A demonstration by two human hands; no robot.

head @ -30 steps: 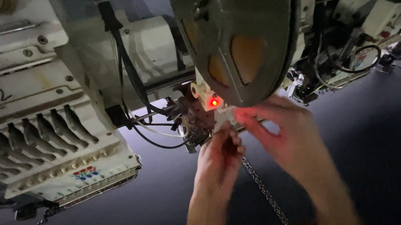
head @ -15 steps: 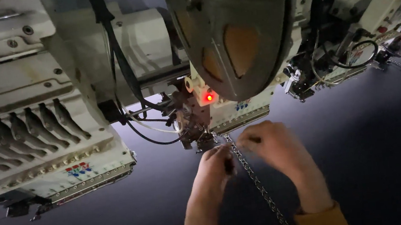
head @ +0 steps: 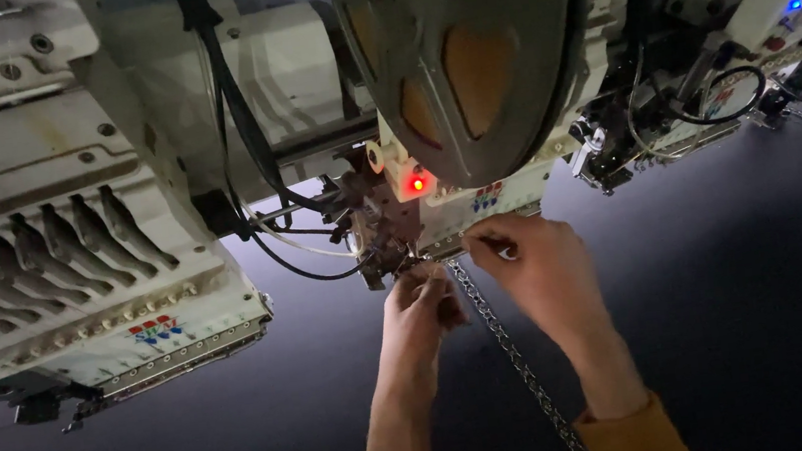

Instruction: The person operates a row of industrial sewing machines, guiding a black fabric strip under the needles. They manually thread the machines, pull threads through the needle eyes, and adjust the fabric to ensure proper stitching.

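Big cream embroidery head (head: 71,243) is sitting on the left with a row of grey levers (head: 52,250), black cables (head: 241,143) are hanging down beside it, and a blue light (head: 796,4) is glowing on another unit far right over dark fabric (head: 751,296).

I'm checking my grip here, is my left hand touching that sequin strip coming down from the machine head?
Touching. The head view shows the left hand with its fingertips pinched on the top of the sequin strip, no gap between them.

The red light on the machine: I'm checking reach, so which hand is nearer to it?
Right. The right hand is just below and right of the red light; the left hand sits lower, beside the chain.
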